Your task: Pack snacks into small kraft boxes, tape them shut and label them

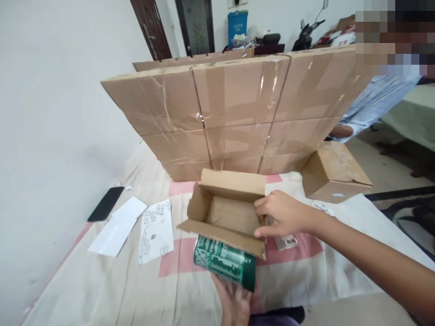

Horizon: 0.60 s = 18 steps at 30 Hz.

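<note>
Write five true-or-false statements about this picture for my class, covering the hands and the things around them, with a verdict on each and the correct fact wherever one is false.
1. The right hand is at the right end of the open cardboard box. True.
2. The green can stands upright inside the open cardboard box. False: it is tipped on its side, outside the box, with the left hand beneath it.
3. A sheet with drawn shapes lies left of the box in the picture. True.
4. The flat black object lies at the picture's right edge. False: it is on the left, near the white papers.
5. A large taped cardboard panel rises behind the box. True.
</note>
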Tool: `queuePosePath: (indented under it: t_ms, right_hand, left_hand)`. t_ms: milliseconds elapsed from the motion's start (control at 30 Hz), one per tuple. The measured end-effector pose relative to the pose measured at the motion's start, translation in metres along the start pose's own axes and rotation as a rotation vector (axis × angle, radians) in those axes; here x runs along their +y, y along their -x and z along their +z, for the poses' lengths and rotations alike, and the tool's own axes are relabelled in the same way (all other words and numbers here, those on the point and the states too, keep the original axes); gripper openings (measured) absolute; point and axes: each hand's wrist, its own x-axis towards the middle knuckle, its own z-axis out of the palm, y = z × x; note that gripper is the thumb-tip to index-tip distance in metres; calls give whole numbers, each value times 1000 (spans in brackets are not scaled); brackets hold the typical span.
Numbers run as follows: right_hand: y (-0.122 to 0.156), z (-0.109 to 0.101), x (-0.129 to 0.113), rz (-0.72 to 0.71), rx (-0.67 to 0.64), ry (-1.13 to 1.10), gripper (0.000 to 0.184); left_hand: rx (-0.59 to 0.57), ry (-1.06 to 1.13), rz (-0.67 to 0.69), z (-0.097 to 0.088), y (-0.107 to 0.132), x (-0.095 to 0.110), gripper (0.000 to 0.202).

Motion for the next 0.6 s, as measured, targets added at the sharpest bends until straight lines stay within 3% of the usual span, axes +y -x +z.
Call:
queuePosePath:
  t_ms: [100,200,267,333,400,467,533,600]
  right_hand:
    - [-11,11,22,2,59,38,47]
    - [-22,12,39,-64,110,-70,33]
    - [-23,5,43,-109,172,-74,30]
    - [-19,-6,38,-156,265,64,31]
    - [-10,-13,21,-272,378,270,30]
    - [1,-11,-8,-487,452,422,27]
    - [12,5,-44,-708,431,425,24]
    - [22,34,-78,-776,355,273,24]
  left_hand:
    - [-89,167,-7,22,9,-16,150]
    - [-183,203,21,30,9,-21,157]
    - [-249,155,27,27,7,-19,148]
    - [-353,109,28,18,4,-13,131]
    - [-456,62,53,8,2,-3,113]
    - [-486,12,134,-2,0,14,98]
    - [-434,-28,244,-8,-2,36,82]
    - [-411,-59,352,-7,-5,61,72]
